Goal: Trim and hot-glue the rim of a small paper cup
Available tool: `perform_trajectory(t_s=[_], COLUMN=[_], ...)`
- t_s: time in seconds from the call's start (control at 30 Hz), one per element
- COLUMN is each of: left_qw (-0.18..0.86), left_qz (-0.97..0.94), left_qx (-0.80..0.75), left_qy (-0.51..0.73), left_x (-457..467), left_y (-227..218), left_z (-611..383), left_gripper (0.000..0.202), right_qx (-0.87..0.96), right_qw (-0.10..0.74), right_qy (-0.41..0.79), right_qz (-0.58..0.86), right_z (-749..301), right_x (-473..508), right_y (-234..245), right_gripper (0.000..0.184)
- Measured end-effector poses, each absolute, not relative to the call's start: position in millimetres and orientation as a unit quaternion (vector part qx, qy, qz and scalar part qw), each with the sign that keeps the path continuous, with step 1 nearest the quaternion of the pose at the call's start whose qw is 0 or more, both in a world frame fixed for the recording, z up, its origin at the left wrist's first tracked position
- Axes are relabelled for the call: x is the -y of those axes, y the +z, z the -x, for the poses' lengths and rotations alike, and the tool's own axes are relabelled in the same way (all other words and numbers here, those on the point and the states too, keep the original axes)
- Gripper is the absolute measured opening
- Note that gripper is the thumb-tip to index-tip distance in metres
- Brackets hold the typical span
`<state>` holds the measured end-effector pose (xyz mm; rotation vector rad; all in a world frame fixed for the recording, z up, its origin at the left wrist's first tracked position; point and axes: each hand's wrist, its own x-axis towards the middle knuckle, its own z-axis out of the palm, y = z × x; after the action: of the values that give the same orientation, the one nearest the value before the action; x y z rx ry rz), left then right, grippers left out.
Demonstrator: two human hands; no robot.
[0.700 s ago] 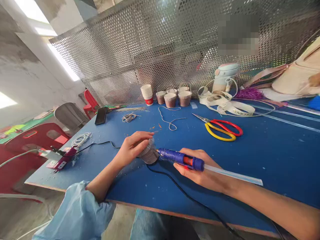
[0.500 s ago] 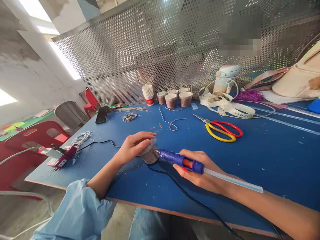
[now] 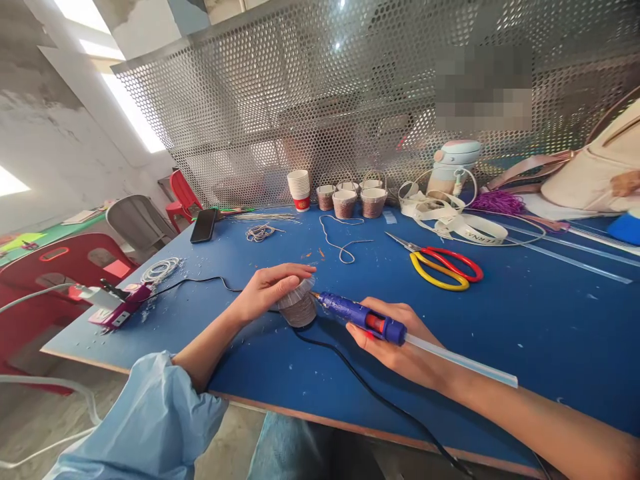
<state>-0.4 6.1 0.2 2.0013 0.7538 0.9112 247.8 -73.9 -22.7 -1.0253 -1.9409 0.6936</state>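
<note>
My left hand (image 3: 270,290) is closed over the top of a small cup wrapped in grey-brown cord (image 3: 299,312), with a whitish frilled rim partly hidden by my fingers. The cup stands on the blue table near its front edge. In my right hand (image 3: 395,340) is a blue glue gun (image 3: 350,310), its nozzle pointing left at the cup's upper side, just under the rim. Whether the nozzle touches the cup I cannot tell. A clear glue stick (image 3: 463,360) sticks out of the gun's back end, over my right forearm.
Yellow-and-red-handled scissors (image 3: 445,267) lie right of centre. Several small cord-wrapped baskets (image 3: 345,204) and stacked paper cups (image 3: 299,190) stand at the back by a perforated metal screen (image 3: 240,133). Left are a phone (image 3: 203,226) and a power strip (image 3: 120,310). A black cable (image 3: 365,387) crosses the front.
The cup now stands more upright under my left hand, and the nozzle sits slightly higher, near its rim. The view has shifted a little.
</note>
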Motion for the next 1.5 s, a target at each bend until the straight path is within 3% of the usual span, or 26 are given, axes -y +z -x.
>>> perform_trajectory(t_s=[0.4,0.8,1.0,1.5], left_qw=[0.417,0.419,0.396,0.389], left_qz=[-0.774,-0.768,-0.781,-0.788], left_qx=[-0.308,-0.311,-0.315,-0.337], left_qy=[0.363,0.37,0.366,0.338], left_x=[-5,2,2,7], left_y=[-3,-1,-1,8], left_z=[-3,-9,-12,-13], left_gripper=[0.041,0.057,0.057,0.063], right_qx=[0.789,0.84,0.867,0.87], right_qw=[0.398,0.396,0.374,0.376], right_qy=[0.274,0.19,0.126,0.062], right_qz=[0.38,0.317,0.304,0.312], right_z=[-244,-243,-243,-244], right_x=[77,78,79,81], right_y=[-25,-35,-37,-39], right_gripper=[0.016,0.006,0.013,0.007])
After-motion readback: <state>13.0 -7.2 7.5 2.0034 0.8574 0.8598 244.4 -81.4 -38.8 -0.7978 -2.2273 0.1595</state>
